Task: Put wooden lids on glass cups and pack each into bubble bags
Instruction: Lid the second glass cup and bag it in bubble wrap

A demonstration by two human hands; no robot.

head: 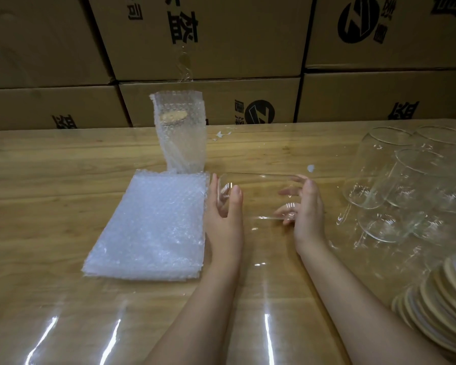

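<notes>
Wooden table (63,164) | left hand (223,214), right hand (307,214) grasp empty glass cup (258,196) | bubble bag (179,101): lidded cup (184,151)

Stacked brown cardboard boxes (208,35), printed with black characters and round logos, fill the upper half of the frame in two visible rows. Below them a light wooden plank table (63,159) spans the full width, covered by a clear glossy plastic sheet (116,333). White streaks of reflected light lie along the lower edge. Small white scraps (221,134) rest at upper centre.
</notes>
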